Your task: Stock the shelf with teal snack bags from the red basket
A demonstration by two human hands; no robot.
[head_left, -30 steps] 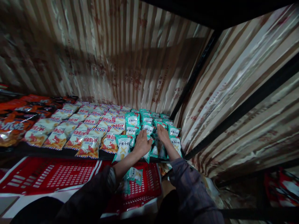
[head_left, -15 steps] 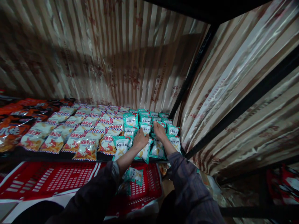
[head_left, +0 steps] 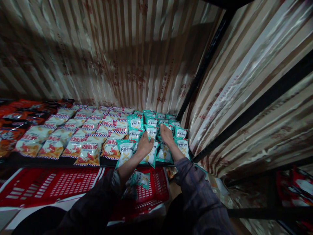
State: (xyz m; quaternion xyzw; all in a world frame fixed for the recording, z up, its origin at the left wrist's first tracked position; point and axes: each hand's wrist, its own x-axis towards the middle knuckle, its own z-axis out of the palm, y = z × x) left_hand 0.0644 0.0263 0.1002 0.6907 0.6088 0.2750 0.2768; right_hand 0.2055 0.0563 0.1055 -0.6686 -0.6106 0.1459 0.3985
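Note:
Both my hands rest on a cluster of teal snack bags laid on a dark shelf. My left hand lies palm down with its fingers curled on a teal bag at the shelf's front. My right hand lies flat, fingers stretched, on the teal bags further back. Another teal bag sits just left of my left hand. Whether either hand grips a bag is hidden under the palms.
Rows of cream and red snack bags fill the shelf to the left, with orange bags beyond. A red plastic basket below holds a teal bag. Striped sheeting and a black frame post close the back and right.
Both hands have slid a little further back over the teal bags. The view has shifted slightly.

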